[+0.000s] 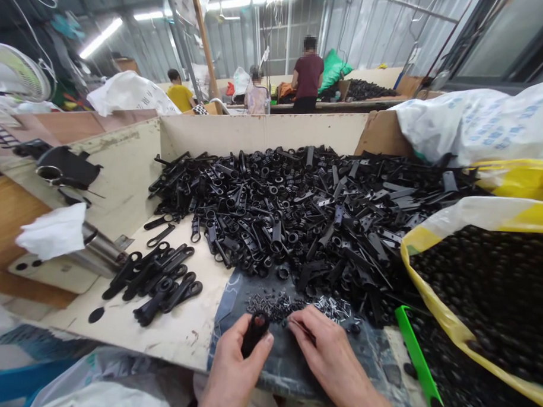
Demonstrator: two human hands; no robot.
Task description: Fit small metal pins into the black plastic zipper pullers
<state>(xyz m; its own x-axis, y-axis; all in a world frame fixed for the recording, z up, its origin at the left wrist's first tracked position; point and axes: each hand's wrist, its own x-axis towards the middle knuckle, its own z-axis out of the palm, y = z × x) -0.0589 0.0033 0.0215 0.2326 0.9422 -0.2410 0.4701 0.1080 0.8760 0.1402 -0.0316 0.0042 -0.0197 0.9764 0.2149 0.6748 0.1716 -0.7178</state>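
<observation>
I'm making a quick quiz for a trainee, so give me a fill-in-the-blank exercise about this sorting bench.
The elongated black plastic part is held in the person's ____ hand.
The yellow-edged white plastic sack is filled with round ____ pieces.
A crumpled white tissue lies on a shiny ____ cylinder.
The bright green plastic strip lies on the person's ____ side.

Missing words: left, black, metal, right.

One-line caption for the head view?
Left hand grips a black plastic part, right hand beside it, small metal pieces and heaped black parts beyond.
</observation>
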